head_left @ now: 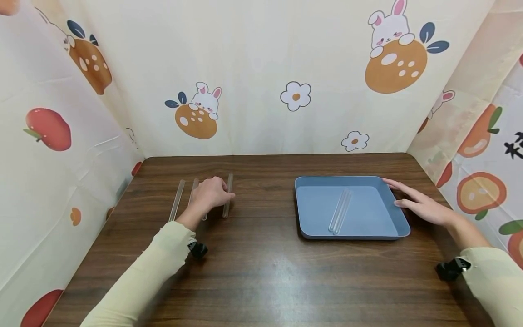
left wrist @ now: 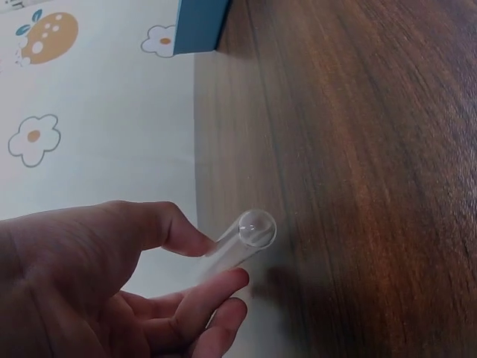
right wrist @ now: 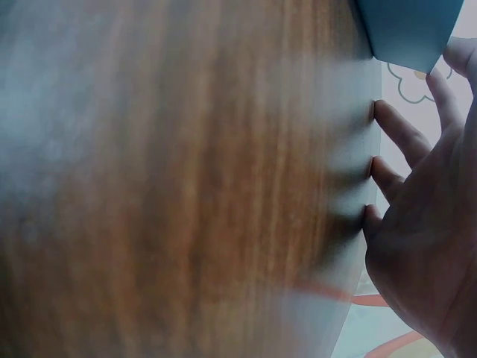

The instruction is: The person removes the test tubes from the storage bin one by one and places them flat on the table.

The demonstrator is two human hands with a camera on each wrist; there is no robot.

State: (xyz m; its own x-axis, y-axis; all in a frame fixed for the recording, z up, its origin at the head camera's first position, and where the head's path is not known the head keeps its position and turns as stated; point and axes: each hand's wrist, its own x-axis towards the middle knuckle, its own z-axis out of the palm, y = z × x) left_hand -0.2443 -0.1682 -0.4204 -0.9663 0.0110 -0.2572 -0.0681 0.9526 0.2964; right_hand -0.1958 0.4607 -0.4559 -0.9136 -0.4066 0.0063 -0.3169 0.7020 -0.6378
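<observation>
Three clear tubes lie side by side on the left of the dark wooden table [head_left: 261, 272]. My left hand [head_left: 210, 194] rests over them, with its thumb against the rightmost tube [head_left: 227, 195]. In the left wrist view the left hand [left wrist: 112, 276] pinches a clear tube [left wrist: 250, 239] between thumb and fingers, low over the wood. A blue tray [head_left: 367, 213] on the right holds two more clear tubes [head_left: 341, 211]. My right hand [head_left: 416, 204] lies with straight fingers against the tray's right rim; the right wrist view shows its fingertips [right wrist: 380, 112] on the table beside the tray corner [right wrist: 410, 30].
Cartoon-print fabric walls [head_left: 261, 68] close in the table at the back and both sides. One loose tube [head_left: 177, 200] lies furthest left, near the left wall. Bare wood stretches between the tubes and the tray and along the front.
</observation>
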